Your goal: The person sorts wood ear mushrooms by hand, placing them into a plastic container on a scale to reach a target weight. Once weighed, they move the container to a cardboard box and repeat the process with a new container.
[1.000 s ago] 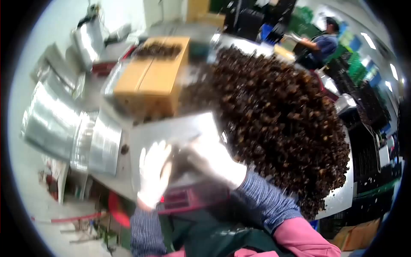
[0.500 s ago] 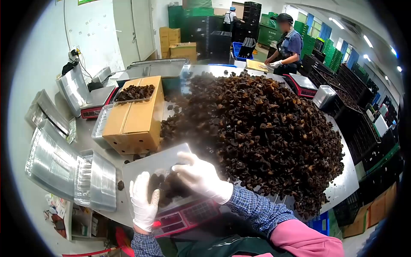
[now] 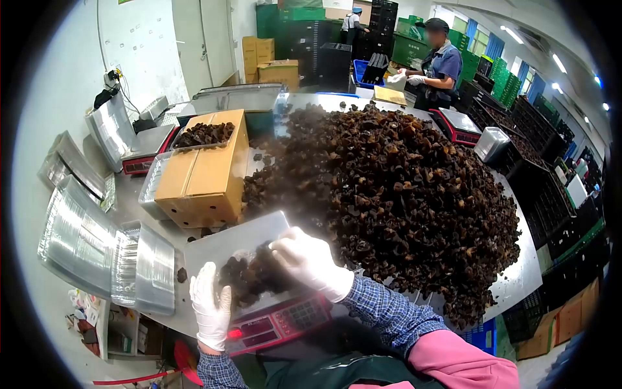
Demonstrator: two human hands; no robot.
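Note:
A small heap of dark brown wood ear mushrooms [image 3: 243, 279] lies on the metal platform [image 3: 223, 246] of a red weighing scale [image 3: 278, 324]. At the heap's right side is my right hand [image 3: 310, 262] in a white glove, its fingers curled down onto the mushrooms. My left hand [image 3: 210, 308], gloved too, is open at the platform's left edge, fingers pointing up and thumb apart. Haze blurs the mushrooms between the hands. Beyond the scale a large pile of wood ear mushrooms [image 3: 414, 201] spreads over the steel table [image 3: 518, 259].
A cardboard box [image 3: 201, 175] carries a filled clear tray [image 3: 206, 136]. Stacked clear plastic trays [image 3: 146, 269] stand at the left edge. Another scale [image 3: 149, 146] sits behind the box. Across the table stands a co-worker [image 3: 440, 68] near a further scale [image 3: 457, 126].
My right hand has moved slightly right, its fingers now curled more. My left hand has shifted a little left and down, away from the heap. The co-worker has raised both hands off the yellowish board.

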